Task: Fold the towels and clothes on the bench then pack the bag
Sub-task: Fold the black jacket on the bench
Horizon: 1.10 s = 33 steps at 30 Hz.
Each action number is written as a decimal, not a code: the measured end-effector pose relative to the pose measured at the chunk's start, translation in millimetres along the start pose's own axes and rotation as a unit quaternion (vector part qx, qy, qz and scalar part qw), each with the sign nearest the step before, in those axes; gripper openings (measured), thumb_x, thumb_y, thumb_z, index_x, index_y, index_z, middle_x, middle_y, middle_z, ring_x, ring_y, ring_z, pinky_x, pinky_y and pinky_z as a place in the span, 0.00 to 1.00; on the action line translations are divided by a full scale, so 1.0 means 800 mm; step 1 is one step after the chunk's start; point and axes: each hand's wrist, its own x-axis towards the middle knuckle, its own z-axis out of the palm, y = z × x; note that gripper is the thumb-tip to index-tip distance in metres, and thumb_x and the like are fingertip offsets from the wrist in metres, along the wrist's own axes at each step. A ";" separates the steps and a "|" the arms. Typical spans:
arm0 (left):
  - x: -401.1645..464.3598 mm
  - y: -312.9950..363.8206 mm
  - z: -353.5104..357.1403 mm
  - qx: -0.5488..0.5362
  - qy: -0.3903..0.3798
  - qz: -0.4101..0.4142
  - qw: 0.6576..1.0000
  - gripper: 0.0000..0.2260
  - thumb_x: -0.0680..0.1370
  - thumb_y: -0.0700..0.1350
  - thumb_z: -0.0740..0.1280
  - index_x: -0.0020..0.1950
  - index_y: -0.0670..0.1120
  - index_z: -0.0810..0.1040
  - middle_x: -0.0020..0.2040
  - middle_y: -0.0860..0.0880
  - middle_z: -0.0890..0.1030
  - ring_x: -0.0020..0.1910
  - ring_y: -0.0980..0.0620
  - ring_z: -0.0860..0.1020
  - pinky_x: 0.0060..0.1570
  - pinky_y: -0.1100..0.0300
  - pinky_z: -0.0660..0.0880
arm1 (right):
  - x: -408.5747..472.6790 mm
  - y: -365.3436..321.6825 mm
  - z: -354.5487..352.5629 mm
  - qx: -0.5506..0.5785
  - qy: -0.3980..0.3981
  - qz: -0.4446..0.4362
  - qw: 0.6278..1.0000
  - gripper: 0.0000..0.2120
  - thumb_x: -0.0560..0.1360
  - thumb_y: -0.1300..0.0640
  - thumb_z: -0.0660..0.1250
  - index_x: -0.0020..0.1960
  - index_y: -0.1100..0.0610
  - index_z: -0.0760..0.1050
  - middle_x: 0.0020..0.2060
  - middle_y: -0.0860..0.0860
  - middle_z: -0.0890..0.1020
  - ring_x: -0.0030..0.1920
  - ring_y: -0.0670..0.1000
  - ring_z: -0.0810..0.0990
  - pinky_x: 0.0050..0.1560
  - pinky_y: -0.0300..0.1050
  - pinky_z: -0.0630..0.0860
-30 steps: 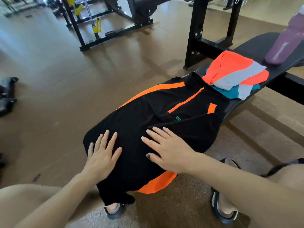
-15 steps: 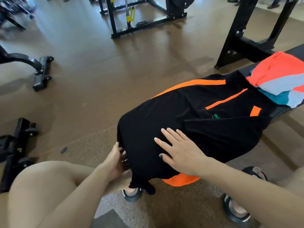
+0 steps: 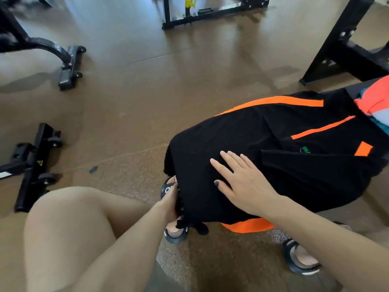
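Observation:
A black jacket with orange stripes lies spread over the near end of the bench, its hem hanging off the end. My right hand rests flat on the jacket, fingers spread. My left hand is at the hanging left hem, fingers curled into the black fabric and partly hidden by it. A folded stack of orange, grey and teal cloth sits beyond the jacket at the right edge of the view.
Black gym equipment bases stand on the brown floor at the left and upper left. A rack frame is at the top, the bench's upright at the upper right. My knee and sandalled feet are below.
My left hand slid off the top of the jacket and down to its hanging hem, where it now grips the fabric. The view swung left; the purple bottle left the frame.

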 end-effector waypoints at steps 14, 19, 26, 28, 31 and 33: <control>0.018 0.004 -0.062 0.056 0.225 0.138 0.963 0.02 0.80 0.42 0.63 0.50 0.44 0.73 0.53 0.38 0.81 0.47 0.43 0.79 0.53 0.46 0.78 | 0.027 -0.008 0.006 -0.006 0.003 -0.042 0.999 0.29 0.82 0.40 0.47 0.80 0.50 0.60 0.78 0.57 0.64 0.79 0.56 0.59 0.78 0.56 0.58; 0.002 -0.001 -0.079 0.097 0.304 0.170 0.932 0.03 0.82 0.43 0.60 0.53 0.45 0.72 0.51 0.44 0.78 0.48 0.46 0.75 0.51 0.53 0.71 | 0.031 -0.005 0.012 -0.026 -0.001 -0.036 0.999 0.29 0.83 0.40 0.47 0.81 0.48 0.58 0.79 0.57 0.61 0.80 0.57 0.56 0.78 0.57 0.56; 0.002 0.009 -0.075 0.186 0.297 0.144 0.925 0.19 0.84 0.49 0.56 0.72 0.41 0.63 0.69 0.38 0.72 0.66 0.36 0.72 0.65 0.44 0.67 | 0.032 0.000 0.017 -0.023 -0.005 -0.028 0.999 0.28 0.84 0.39 0.44 0.81 0.46 0.55 0.81 0.56 0.57 0.81 0.56 0.53 0.80 0.55 0.53; -0.013 0.026 -0.051 0.202 0.283 0.182 0.920 0.24 0.85 0.52 0.53 0.80 0.47 0.55 0.76 0.39 0.65 0.73 0.36 0.67 0.70 0.42 0.63 | 0.032 0.010 0.008 -0.013 0.003 -0.007 1.000 0.28 0.83 0.39 0.43 0.81 0.46 0.54 0.81 0.55 0.57 0.81 0.55 0.52 0.80 0.54 0.52; -0.053 0.055 0.001 0.225 0.226 0.325 0.891 0.25 0.85 0.54 0.53 0.82 0.53 0.53 0.80 0.43 0.59 0.77 0.42 0.62 0.73 0.45 0.60 | 0.031 0.034 -0.011 0.042 0.046 0.045 0.997 0.28 0.83 0.40 0.45 0.81 0.48 0.58 0.80 0.55 0.60 0.80 0.55 0.56 0.79 0.53 0.55; -0.084 0.067 0.041 0.286 0.184 0.444 0.829 0.24 0.85 0.53 0.54 0.81 0.52 0.55 0.80 0.47 0.60 0.77 0.48 0.61 0.76 0.49 0.59 | 0.034 0.061 -0.026 0.099 0.100 0.097 0.985 0.28 0.83 0.41 0.47 0.79 0.51 0.62 0.78 0.55 0.64 0.79 0.54 0.60 0.78 0.53 0.58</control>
